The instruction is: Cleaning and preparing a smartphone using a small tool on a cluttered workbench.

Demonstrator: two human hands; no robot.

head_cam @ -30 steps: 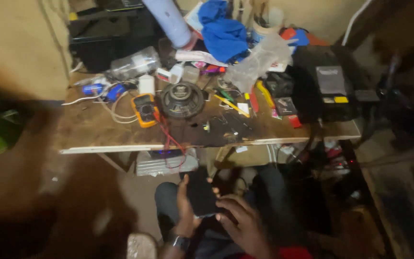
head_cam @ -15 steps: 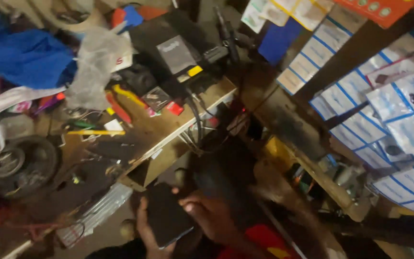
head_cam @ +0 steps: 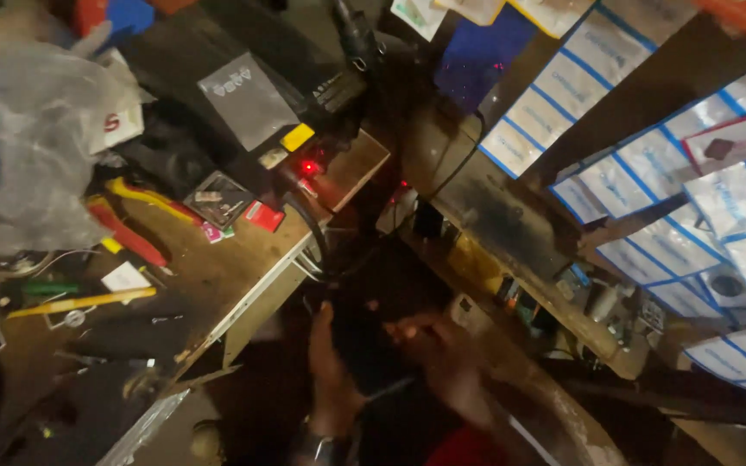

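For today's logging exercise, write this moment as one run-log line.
left hand: holds dark phone | right hand: on phone, blurred | beside: wooden workbench, red pliers | lighting: dim

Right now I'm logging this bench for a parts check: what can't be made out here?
- Dark flat object between the left hand and right hand: motion blur and dim light hide its kind and the grip.
- Small parts on the lower shelf: too small.
- Items on the workbench far left: cut off by the edge.
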